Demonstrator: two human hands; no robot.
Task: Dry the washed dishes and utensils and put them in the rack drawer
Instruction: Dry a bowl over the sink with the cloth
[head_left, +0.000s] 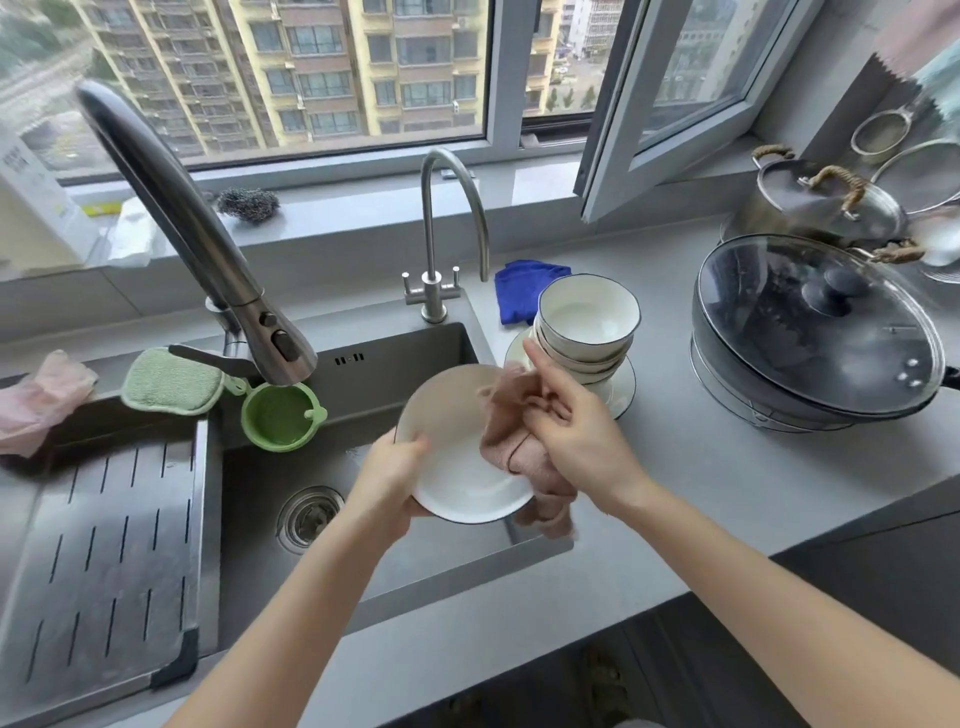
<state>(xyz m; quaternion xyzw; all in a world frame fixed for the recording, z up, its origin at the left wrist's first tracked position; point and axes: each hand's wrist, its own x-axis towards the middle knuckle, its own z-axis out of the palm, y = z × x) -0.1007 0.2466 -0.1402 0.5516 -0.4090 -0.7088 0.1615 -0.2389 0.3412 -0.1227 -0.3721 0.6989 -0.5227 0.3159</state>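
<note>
Left grip (387, 467) holds a white plate (457, 462) by its left rim, tilted above the sink (405, 353). Right grip (576, 431) clasps a bunched pink cloth (514, 447) against the plate's right side. On the tabletop (727, 467), just right of the sink, bowls (587, 322) are stacked on a second plate (623, 389), with a blue cloth (522, 286) behind them and a lidded pan (815, 322) near the right edge. At the sink's left rim are a sponge (169, 382), a green cup (280, 415) and a slotted tray (104, 545).
</note>
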